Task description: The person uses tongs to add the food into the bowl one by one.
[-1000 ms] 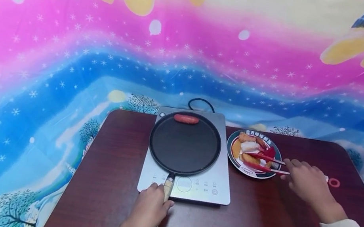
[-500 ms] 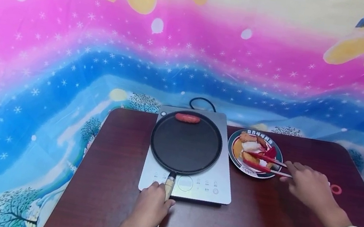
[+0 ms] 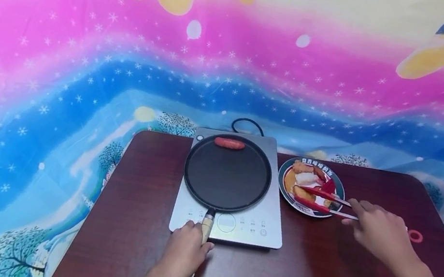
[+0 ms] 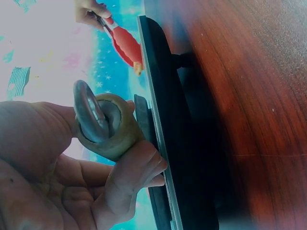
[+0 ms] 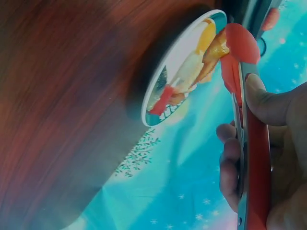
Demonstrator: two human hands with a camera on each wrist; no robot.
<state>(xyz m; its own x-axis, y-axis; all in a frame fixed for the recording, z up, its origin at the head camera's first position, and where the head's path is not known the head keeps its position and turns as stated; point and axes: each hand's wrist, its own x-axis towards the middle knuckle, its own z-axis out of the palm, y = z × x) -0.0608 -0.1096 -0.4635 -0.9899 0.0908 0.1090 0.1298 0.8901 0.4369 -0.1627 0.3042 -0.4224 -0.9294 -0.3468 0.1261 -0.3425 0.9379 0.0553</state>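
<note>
Tongs lie within right-hand fingers, held firmly, tips over plate; left-hand fingers curled round pan handle

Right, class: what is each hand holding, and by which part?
The left hand grips the pan by its pale handle; the right hand holds the tongs by their arms, behind the red tips.

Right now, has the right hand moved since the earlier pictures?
Yes; in the head view, the right hand has shifted slightly rightward and nearer, judged against the cooktop.

The head camera looks forward-down; close-up wrist cameras share the tongs.
</note>
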